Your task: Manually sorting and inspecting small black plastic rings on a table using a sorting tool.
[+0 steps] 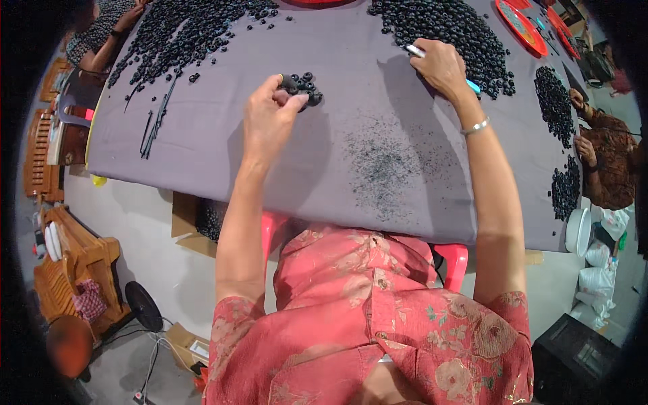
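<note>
**Black rings at the left fingertips, pen-shaped tool in the right**

Judged step: working pieces singly, probably trimming. Wide heap of black ring-shaped pieces (pixel 466 40) lies beside and beyond the right hand (pixel 442 67). Hands well apart: right grips a slim white-and-blue pen-shaped tool (pixel 416 51); left hand (pixel 268 120) pinches at a small cluster of black rings (pixel 312 88). Next move likely calls for bringing tool to ring.

Surface: grey-purple cloth-covered table (pixel 310 189) beneath both hands. Room: slatted brown wooden bench (pixel 75 260), left of left hand, bodyward. Fine dark specks (pixel 381 165) between the forearms.

Shirt (pixel 324 327) was coral-red, tan-and-green florals, buttoned front | short sleeves (pixel 233 317) ended well behind each grip | silver bangle (pixel 476 126) sat just behind gripping right hand (pixel 440 66)
</note>
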Demonstrator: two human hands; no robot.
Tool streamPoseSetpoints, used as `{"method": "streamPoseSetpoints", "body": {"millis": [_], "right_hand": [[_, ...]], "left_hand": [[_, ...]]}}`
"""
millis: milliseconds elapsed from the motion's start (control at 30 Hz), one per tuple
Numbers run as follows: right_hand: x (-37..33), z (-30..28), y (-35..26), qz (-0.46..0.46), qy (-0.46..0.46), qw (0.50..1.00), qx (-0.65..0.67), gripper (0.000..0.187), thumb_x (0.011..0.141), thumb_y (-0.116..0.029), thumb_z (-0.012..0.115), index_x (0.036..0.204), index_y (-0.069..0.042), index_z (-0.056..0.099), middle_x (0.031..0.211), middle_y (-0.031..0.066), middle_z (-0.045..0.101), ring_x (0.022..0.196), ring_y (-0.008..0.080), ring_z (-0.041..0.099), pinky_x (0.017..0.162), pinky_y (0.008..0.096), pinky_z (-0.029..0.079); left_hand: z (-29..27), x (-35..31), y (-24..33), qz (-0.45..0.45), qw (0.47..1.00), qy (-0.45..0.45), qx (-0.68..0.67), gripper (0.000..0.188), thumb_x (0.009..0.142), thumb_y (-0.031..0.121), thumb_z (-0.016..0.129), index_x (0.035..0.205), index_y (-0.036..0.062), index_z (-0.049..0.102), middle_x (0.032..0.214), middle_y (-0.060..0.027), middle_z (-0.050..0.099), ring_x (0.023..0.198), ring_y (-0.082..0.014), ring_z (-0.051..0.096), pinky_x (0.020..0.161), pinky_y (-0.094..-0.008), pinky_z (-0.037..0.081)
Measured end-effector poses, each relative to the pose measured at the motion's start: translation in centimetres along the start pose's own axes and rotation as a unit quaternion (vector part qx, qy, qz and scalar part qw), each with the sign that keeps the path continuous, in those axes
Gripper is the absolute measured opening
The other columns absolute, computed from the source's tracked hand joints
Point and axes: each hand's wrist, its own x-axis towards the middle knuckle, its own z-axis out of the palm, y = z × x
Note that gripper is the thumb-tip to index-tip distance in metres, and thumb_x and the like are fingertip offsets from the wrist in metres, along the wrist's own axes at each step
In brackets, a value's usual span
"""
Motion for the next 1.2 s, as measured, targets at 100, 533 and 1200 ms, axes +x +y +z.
{"method": "streamPoseSetpoints", "body": {"millis": [100, 533, 1200], "right_hand": [[-3.4, -3.0, -3.9, 0.009, 0.0, 0.989, 0.145, 0.018, 0.076, -0.018, 0.062, 0.087, -0.006, 0.065, 0.066, 0.0133, 0.061, 0.061, 0.025, 0.061, 0.059, 0.0351, 0.048], [-9.5, -5.1, -9.5, -0.117, -0.051, 0.943, 0.308, 0.016, 0.068, -0.001, 0.063, 0.083, -0.002, 0.061, 0.074, 0.0089, 0.062, 0.065, 0.0196, 0.06, 0.059, 0.0301, 0.047], [-9.8, -4.0, -8.8, -0.14, 0.007, 0.907, 0.397, 0.02, 0.071, -0.003, 0.075, 0.089, -0.003, 0.067, 0.073, 0.0044, 0.059, 0.066, 0.0132, 0.055, 0.058, 0.0262, 0.043]], "left_hand": [[1.4, -1.0, 1.1, 0.025, 0.989, 0.054, -0.134, 0.017, 0.081, 0.011, 0.071, 0.093, 0.0031, 0.062, 0.076, -0.001, 0.063, 0.06, -0.0065, 0.052, 0.055, -0.0267, 0.044], [5.3, -3.8, 3.2, -0.127, 0.825, -0.27, -0.481, 0.022, 0.086, 0.006, 0.065, 0.104, 0.0078, 0.053, 0.086, 0.0006, 0.065, 0.074, -0.0049, 0.057, 0.063, -0.0189, 0.044], [5.3, -3.7, 2.6, -0.125, 0.748, -0.286, -0.585, 0.027, 0.088, 0.006, 0.064, 0.111, 0.0059, 0.051, 0.095, -0.0035, 0.063, 0.079, -0.0104, 0.06, 0.068, -0.0225, 0.05]]}}
